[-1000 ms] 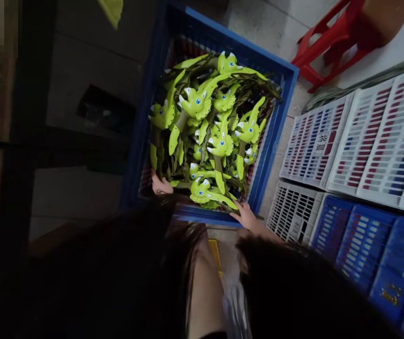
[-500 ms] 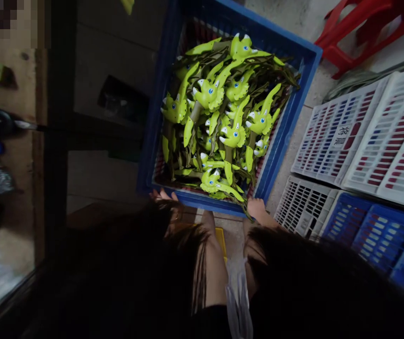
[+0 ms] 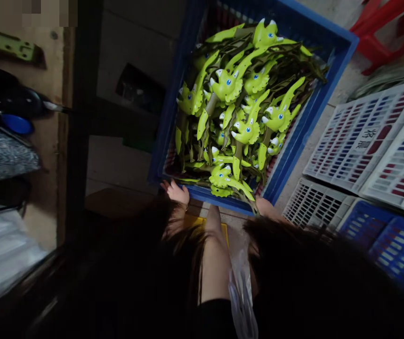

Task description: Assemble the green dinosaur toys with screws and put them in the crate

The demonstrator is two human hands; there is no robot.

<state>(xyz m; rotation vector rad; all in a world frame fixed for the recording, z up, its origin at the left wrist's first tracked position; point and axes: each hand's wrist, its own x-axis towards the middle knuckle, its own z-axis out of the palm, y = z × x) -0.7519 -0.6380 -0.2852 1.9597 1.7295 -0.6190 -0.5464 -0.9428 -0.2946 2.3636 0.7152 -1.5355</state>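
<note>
Left hand (image 3: 175,192) is open with the fingers spread, right at the near rim of a blue plastic crate (image 3: 310,125). Right hand (image 3: 267,207) is mostly behind hair, so can't tell what it's doing. Lime-green plastic triceratops-head toys (image 3: 239,108) fill the crate just ahead of both hands. Further off, white slatted plastic crates (image 3: 360,136) and a red plastic stool (image 3: 375,42).

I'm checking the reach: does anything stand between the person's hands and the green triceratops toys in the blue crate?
Nothing visible does. The left hand and right hand sit at the near rim of the blue plastic crate, and the nearest green triceratops toy lies just inside it.
</note>
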